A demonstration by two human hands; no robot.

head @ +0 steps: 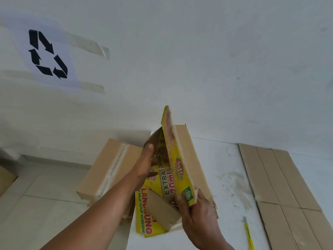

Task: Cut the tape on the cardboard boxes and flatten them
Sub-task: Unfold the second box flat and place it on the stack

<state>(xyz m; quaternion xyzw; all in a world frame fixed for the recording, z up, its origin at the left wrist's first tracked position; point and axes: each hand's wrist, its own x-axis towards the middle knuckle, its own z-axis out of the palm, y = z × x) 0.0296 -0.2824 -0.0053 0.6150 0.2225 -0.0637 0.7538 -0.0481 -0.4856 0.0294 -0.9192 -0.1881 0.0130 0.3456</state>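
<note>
A yellow printed cardboard box is held up between both hands, partly collapsed, one panel tilted upright with brown flaps hanging below. My left hand presses against its inner left side near the top flap. My right hand grips its near lower corner. A brown box sealed with clear tape lies on the floor to the left. A yellow utility knife lies on the white board at the lower right, apart from both hands.
A flattened brown cardboard sheet lies at the right on the white board. A white wall rises behind, with a taped recycling sign at upper left. Another brown box edge shows at far left on the tiled floor.
</note>
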